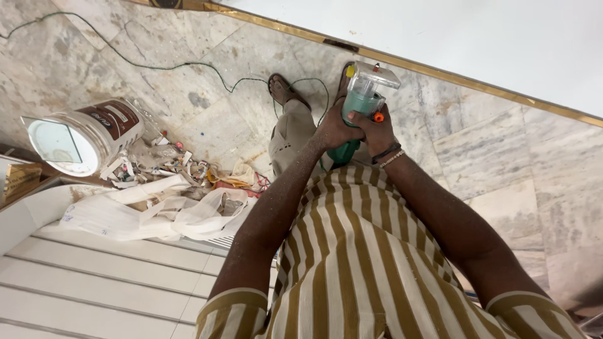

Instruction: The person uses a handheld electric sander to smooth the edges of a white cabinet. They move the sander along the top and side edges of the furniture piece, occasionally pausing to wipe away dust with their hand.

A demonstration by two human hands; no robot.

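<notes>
Both hands are clenched round one teal power tool (359,107) with a clear plastic guard, held out in front of the body at about twelve o'clock from the striped shirt (358,263): the left hand (336,129) wraps the teal body from the nine o'clock side, the right hand (377,129), with bands at the wrist, grips it from three o'clock beside a small orange button. The tool's nose points toward the gold strip (440,69) at the foot of the white panel (471,31), close to it, though whether it touches cannot be told. As a judgement, the work looks under way rather than finished: pale dust speckles both forearms, yet no fresh cut or mark can be made out on the marble floor (502,163). One thin green cord (157,66) snakes across the floor from ten o'clock toward the tool. Two sandalled feet show beyond the hands. At nine o'clock lies one white tub (88,135) on its side, with one crumpled white bag (157,213) and a scatter of small scraps too many to count
</notes>
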